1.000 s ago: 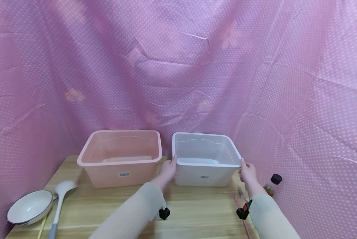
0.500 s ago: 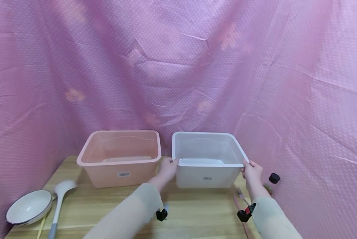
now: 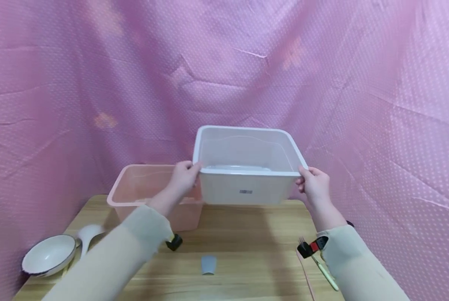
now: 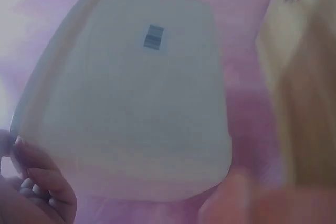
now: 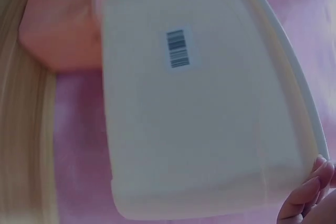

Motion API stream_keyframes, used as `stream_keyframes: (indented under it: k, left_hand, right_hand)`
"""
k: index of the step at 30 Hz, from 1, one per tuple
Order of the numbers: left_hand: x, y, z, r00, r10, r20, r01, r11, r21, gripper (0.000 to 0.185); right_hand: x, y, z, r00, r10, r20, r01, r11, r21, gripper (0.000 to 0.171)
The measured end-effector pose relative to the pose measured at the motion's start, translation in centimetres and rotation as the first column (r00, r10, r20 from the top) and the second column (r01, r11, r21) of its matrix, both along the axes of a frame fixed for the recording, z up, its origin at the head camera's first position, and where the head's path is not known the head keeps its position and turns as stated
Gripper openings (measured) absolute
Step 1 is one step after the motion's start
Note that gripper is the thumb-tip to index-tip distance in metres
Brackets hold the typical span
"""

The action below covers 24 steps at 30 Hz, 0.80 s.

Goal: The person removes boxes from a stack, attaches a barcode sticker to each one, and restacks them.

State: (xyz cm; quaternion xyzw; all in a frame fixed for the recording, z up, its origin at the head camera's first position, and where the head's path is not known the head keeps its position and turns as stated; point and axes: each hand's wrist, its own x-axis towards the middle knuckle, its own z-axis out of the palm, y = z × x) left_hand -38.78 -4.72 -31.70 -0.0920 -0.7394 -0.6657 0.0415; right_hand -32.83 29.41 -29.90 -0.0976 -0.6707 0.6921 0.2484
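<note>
white bin (image 3: 247, 184) aloft, rim in left hand (image 3: 183, 177) and right hand (image 3: 315, 186) grip

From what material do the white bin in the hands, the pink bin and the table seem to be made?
White bin: likely plastic, semi-matte and slightly translucent; light shows through its thin moulded walls and rolled rim. Pink bin: the same kind of plastic, tinted translucent pink. Table: wood or a wood-look laminate, as pale grain lines run along it; which one cannot be told.
</note>
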Motion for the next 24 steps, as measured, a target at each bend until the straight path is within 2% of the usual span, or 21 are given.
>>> stream_keyframes:
  k: [5, 8, 11, 14, 18, 21, 24]
  left_hand:
    - [0.4, -6.7, 3.0, 0.994, 0.074, -0.074, -0.077, 0.997, -0.031, 0.028]
    - [0.5, -10.7, 3.9, 0.987, 0.111, -0.120, -0.123, 0.987, -0.101, 0.031]
    - [0.5, -14.5, 4.1, 0.977, 0.141, -0.158, -0.171, 0.965, -0.199, 0.036]
    - [0.4, -17.5, 4.0, 0.972, 0.164, -0.167, -0.206, 0.936, -0.285, 0.040]
    - [0.1, -20.6, 3.0, 0.971, 0.193, -0.144, -0.232, 0.908, -0.349, 0.044]
    - [-0.1, -22.4, 2.0, 0.969, 0.220, -0.112, -0.246, 0.903, -0.354, 0.044]
    - [-0.3, -23.7, 1.0, 0.966, 0.235, -0.110, -0.259, 0.891, -0.373, 0.043]
  right_hand:
    - [-2.0, -5.8, 1.2, 0.993, 0.111, -0.049, -0.112, 0.994, -0.018, 0.018]
    - [-3.1, -9.4, 1.4, 0.983, 0.176, -0.044, -0.178, 0.984, -0.022, 0.024]
    - [-4.1, -12.7, 1.3, 0.970, 0.242, -0.029, -0.243, 0.969, -0.038, 0.025]
    - [-5.0, -15.4, 0.9, 0.955, 0.296, -0.003, -0.296, 0.954, -0.050, 0.025]
    - [-6.6, -18.0, -0.1, 0.937, 0.344, 0.062, -0.342, 0.939, -0.044, 0.029]
    - [-7.6, -19.6, -1.2, 0.924, 0.366, 0.113, -0.365, 0.930, -0.034, 0.032]
    - [-8.0, -20.8, -2.2, 0.911, 0.383, 0.153, -0.382, 0.923, -0.038, 0.033]
